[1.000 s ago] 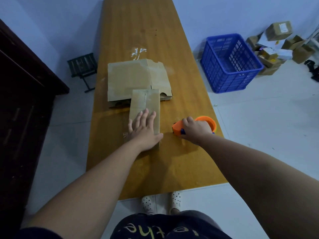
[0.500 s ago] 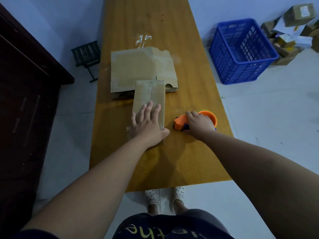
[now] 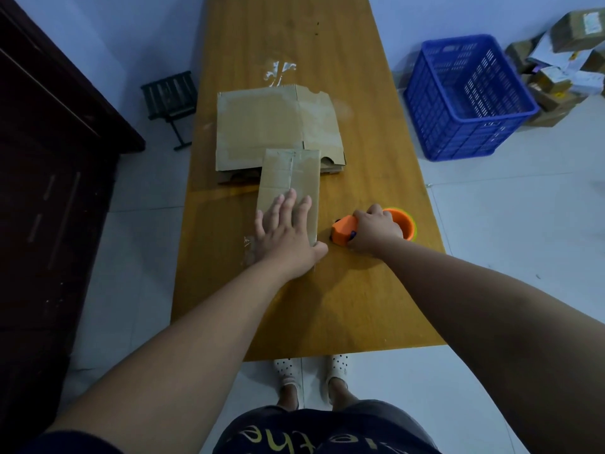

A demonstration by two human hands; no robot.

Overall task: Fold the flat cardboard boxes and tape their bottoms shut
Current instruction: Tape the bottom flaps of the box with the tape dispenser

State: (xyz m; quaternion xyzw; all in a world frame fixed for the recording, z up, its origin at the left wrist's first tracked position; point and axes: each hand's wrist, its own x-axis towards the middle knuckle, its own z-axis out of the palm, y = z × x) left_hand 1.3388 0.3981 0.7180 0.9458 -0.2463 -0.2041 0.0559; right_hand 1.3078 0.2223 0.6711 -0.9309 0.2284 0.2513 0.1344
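Box [image 3: 294, 175] lies under the left grip [image 3: 284, 235], whose flat, straight fingers press its near end; its long axis runs away from the person. Just right, the right grip [image 3: 376, 230] clasps the tape dispenser [image 3: 340, 233]. Flat cardboard [image 3: 262, 126] touches the far end; open counter [image 3: 360, 306] lies nearer.

Right hand [image 3: 375, 229] and the orange plastic tape dispenser [image 3: 342, 232] it grips now lie closer to the narrow brown cardboard box [image 3: 291, 172] than 1 s ago. More of the dispenser's nose shows ahead of the fingers [image 3: 364, 218].
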